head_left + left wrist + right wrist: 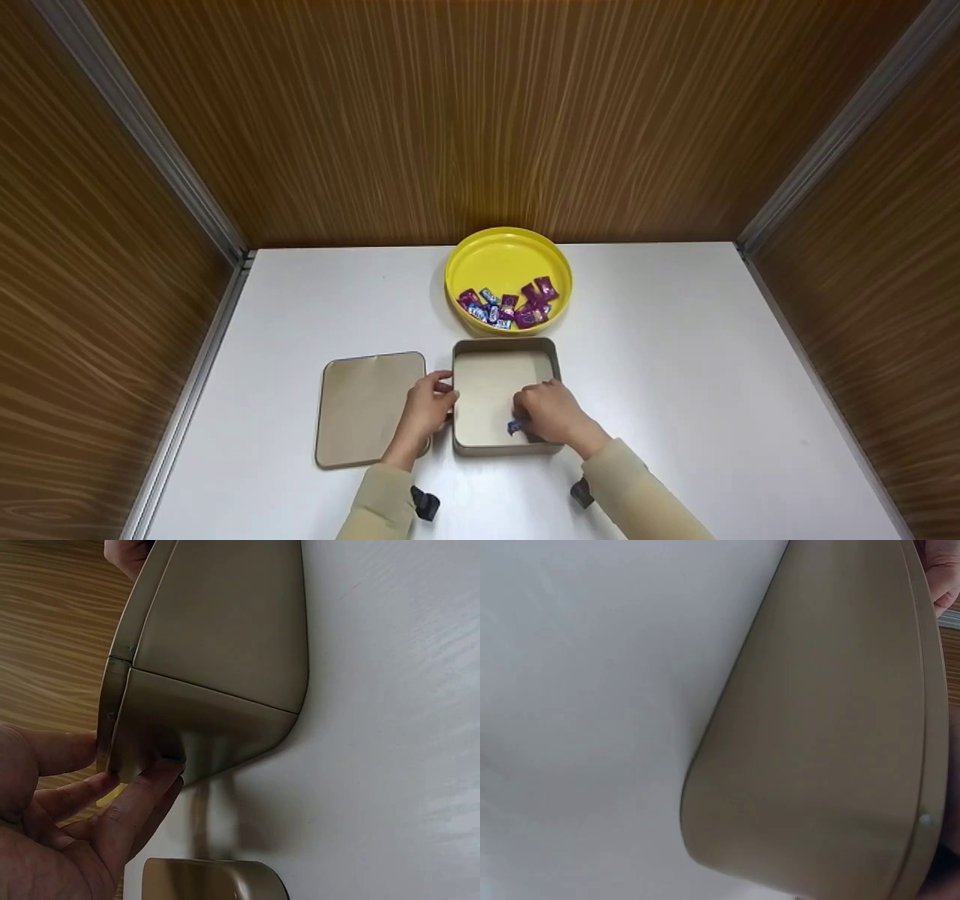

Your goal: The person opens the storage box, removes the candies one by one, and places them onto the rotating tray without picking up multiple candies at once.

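A square beige tin [491, 397] without its lid stands in front of the yellow bowl. My left hand [429, 409] grips its left side; in the left wrist view the fingers [139, 802] press the outer wall [217, 622] and another digit is at the rim. Inside the tin's near right corner, my right hand [551, 411] has its fingers curled downward and holds a blue-wrapped candy [515, 426], which sticks out from under them. In the right wrist view the tin's outer wall [817, 735] hides most of that hand.
Behind the tin, the round yellow bowl [504, 251] contains several purple-wrapped candies [531, 315] and blue-wrapped candies [478, 311]. The flat beige lid [367, 409] lies on the white table [675, 360] left of the tin. Wood-grain panels [487, 112] enclose the back and sides.
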The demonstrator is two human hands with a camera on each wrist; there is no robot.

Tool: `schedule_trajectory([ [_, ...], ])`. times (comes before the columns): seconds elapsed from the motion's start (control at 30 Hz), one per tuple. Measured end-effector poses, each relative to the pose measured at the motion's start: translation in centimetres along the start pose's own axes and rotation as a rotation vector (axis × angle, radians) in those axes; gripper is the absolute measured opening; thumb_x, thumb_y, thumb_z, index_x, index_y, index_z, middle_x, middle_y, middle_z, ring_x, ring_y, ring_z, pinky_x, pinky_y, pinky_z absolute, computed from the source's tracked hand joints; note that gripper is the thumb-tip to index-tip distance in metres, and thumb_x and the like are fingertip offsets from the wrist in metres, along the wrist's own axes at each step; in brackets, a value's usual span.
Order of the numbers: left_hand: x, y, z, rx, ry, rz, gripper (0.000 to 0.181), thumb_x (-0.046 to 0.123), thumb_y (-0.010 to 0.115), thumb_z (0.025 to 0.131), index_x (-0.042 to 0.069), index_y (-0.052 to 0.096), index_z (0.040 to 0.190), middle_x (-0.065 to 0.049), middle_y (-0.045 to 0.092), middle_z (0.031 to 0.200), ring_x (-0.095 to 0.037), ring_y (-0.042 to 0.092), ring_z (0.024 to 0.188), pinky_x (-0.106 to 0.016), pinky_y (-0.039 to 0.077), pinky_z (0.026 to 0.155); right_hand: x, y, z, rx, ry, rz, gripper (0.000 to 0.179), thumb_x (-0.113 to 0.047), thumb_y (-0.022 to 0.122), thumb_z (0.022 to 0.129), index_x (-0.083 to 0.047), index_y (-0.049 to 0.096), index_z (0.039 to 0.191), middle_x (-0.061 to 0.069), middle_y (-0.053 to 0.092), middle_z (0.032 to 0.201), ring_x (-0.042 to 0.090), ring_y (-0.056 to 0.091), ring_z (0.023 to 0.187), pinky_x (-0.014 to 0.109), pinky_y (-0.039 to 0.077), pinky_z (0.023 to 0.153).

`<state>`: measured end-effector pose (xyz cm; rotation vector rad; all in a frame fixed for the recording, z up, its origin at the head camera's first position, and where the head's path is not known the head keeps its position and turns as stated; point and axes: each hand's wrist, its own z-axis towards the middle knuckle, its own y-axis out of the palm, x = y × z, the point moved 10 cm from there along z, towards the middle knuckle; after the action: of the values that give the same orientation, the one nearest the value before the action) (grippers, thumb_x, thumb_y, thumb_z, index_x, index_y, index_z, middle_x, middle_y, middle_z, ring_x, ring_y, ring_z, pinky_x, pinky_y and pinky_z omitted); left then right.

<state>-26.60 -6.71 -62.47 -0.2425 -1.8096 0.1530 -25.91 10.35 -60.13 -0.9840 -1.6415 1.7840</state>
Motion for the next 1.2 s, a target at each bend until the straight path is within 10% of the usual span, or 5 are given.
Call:
schedule_trajectory([
  [1.2, 0.0, 0.0, -0.2, -0.01, 0.03, -0.028, 0.041, -0.001, 0.059, 0.093, -0.01, 0.051, 0.132, -0.017, 0.059, 0.101, -0.034, 0.065, 0.09, -0.035, 0.057, 0.068, 0.7, -2.0, -0.3, 0.005, -0.017, 0.429, 0.006, -0.004, 0.073, 0.086, -0.008, 0.076, 0.09, -0.003, 0.07, 0.087, 0.012, 0.065, 0.082, 0.035, 0.055, 0.078],
])
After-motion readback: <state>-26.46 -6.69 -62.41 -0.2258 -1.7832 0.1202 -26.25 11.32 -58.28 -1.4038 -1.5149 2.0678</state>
